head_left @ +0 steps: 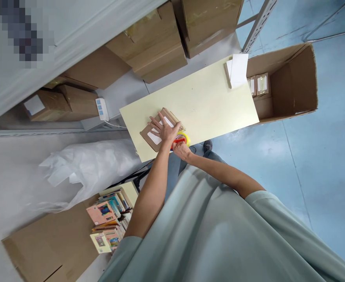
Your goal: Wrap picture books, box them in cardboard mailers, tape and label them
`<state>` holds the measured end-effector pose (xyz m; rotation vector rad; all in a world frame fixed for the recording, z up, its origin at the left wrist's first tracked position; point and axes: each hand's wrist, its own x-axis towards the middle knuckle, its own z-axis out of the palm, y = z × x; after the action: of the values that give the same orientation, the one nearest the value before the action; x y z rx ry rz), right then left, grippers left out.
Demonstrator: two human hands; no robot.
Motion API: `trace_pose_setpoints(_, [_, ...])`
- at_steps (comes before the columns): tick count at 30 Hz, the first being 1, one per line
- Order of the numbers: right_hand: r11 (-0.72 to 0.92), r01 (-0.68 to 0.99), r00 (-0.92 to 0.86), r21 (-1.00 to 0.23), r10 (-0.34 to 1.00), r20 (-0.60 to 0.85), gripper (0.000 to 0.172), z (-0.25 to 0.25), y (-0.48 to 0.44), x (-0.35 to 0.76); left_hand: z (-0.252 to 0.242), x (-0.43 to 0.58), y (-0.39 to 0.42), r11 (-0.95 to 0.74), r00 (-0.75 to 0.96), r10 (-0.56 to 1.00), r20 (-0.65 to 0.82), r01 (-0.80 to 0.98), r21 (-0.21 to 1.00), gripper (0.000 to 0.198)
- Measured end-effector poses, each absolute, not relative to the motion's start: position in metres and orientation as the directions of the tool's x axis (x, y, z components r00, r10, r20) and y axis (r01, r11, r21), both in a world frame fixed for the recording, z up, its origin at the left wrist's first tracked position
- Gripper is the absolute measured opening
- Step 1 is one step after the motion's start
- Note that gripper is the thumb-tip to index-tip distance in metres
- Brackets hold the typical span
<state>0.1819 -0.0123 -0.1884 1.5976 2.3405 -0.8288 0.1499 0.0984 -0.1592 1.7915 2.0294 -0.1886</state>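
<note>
My left hand [164, 127] lies flat, fingers spread, on a small brown cardboard parcel [153, 135] with white labels, near the front edge of a pale yellow table [201, 103]. My right hand [181, 149] is closed round a red-handled tape dispenser [180, 140] with a yellow roll, held against the parcel's near side. At the table's far end sits a stack of white sheets [237, 70].
An open cardboard box [289, 84] holding small packets stands on the blue floor beside the table. Brown cartons [154, 43] fill the shelf behind. A white plastic bag [87, 168] and a box of books [109, 219] lie at the left.
</note>
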Motion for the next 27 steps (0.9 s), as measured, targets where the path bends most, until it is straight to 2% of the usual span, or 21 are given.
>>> trace_pose_setpoints(5, [0.261,0.92,-0.372,-0.293,0.819,-0.437,0.042,-0.191,-0.031,0.201,-0.16,0.151,0.097,0.142,-0.049,0.913,-0.404,0.969,0.203,0.124])
trace_pose_setpoints(10, [0.267,0.927,-0.363,-0.262,0.812,-0.457,0.034,-0.196,-0.051,0.23,-0.164,0.157,0.093,0.19,-0.09,0.909,-0.406,0.959,0.211,0.127])
trace_pose_setpoints(17, [0.188,0.967,-0.252,-0.175,0.825,-0.505,0.035,-0.206,-0.081,0.327,-0.162,0.157,0.089,0.154,-0.051,0.904,-0.424,0.965,0.213,0.127])
trace_pose_setpoints(20, [0.11,0.986,-0.156,-0.124,0.861,-0.485,0.043,-0.205,-0.083,0.361,-0.159,0.156,0.088,0.13,-0.016,0.904,-0.428,0.962,0.238,0.124])
trace_pose_setpoints(23, [0.071,0.991,-0.116,-0.111,0.87,-0.479,0.043,-0.203,-0.063,0.365,-0.158,0.154,0.086,0.096,0.011,0.905,-0.425,0.969,0.23,0.122])
trace_pose_setpoints(27, [0.121,0.987,-0.156,-0.106,0.884,-0.441,0.041,-0.199,-0.027,0.344,-0.156,0.141,0.084,-0.001,0.094,0.899,-0.429,0.978,0.21,0.124])
